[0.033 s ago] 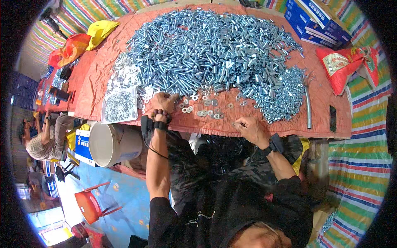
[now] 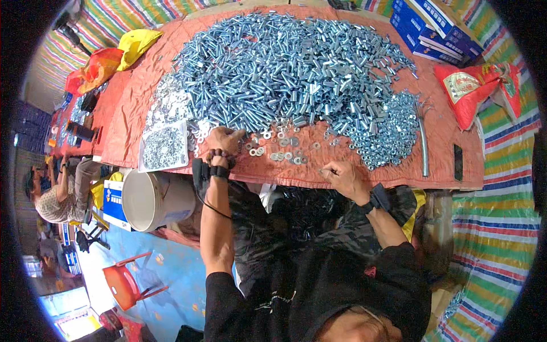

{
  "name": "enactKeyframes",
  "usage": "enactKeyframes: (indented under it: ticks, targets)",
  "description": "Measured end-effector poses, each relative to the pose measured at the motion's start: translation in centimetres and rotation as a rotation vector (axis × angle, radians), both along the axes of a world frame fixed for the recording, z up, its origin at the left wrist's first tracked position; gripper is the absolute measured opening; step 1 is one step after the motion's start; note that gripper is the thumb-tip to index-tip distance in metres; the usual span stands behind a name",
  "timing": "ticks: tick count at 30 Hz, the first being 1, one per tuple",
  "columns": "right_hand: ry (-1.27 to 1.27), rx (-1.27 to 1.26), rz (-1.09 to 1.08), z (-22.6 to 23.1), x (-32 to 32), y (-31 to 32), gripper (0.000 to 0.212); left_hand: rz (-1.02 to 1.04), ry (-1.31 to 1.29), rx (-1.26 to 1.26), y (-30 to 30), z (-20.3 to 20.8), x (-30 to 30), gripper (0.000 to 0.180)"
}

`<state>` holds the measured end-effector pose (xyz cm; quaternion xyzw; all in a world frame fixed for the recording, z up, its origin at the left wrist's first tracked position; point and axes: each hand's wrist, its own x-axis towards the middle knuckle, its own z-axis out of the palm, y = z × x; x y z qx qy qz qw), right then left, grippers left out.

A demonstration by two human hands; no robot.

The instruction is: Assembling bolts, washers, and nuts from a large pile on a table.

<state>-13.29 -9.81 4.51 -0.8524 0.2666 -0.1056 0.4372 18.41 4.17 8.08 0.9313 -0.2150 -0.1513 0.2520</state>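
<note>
My left hand (image 2: 223, 141) rests at the near edge of the heap, its fingers bent together beside flat washers (image 2: 266, 135); what they hold, if anything, is hidden. Over the table's front edge, my right hand (image 2: 345, 175) makes a pinch, and a small dark bit shows at the fingertips, too small to name. Between the hands lie loose washers (image 2: 296, 160) on the red cloth (image 2: 256, 171). Beyond them spreads a large heap of metal sleeves and bolts (image 2: 285, 74). Nuts (image 2: 393, 137) form a pile to the right, and a clear tray (image 2: 165, 149) of small rings stands left.
A metal rod (image 2: 424, 148) lies at the right, near a red bag (image 2: 464, 91). Blue boxes (image 2: 433, 34) stack at the back right. Below the table's left side stands a pale bucket (image 2: 139, 199); a red chair (image 2: 122, 282) is on the floor. Another person (image 2: 60, 199) sits far left.
</note>
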Motion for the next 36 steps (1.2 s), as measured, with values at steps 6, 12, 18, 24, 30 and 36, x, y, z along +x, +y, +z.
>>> enactKeyframes:
  ticks: [6,12,18,24,30,36]
  targets:
    - [-0.116,0.025,-0.034,-0.7,2.2,-1.3,0.019,-0.04,0.022,0.158,-1.6,-5.2,5.3,0.047]
    - [-0.349,-0.404,-0.069,0.7,7.6,-4.2,0.013,0.167,0.209,-0.228,-1.1,-2.0,1.6,0.034]
    - [0.029,-0.657,0.101,-0.3,12.2,-5.9,0.01,0.225,0.515,-1.073,-0.4,-3.4,-1.5,0.014]
    - [-0.259,-0.673,0.114,-0.3,10.4,-7.0,0.018,0.058,0.813,-1.215,-3.0,-3.8,-12.9,0.018]
    - [-0.468,0.81,-0.174,0.7,5.0,-6.5,0.022,-0.465,0.004,-0.711,-3.7,-6.6,-16.8,0.022]
    - [-0.572,1.084,-0.213,-0.7,2.0,-5.7,0.014,-0.787,-0.418,-0.203,-4.5,-5.2,-17.0,0.023]
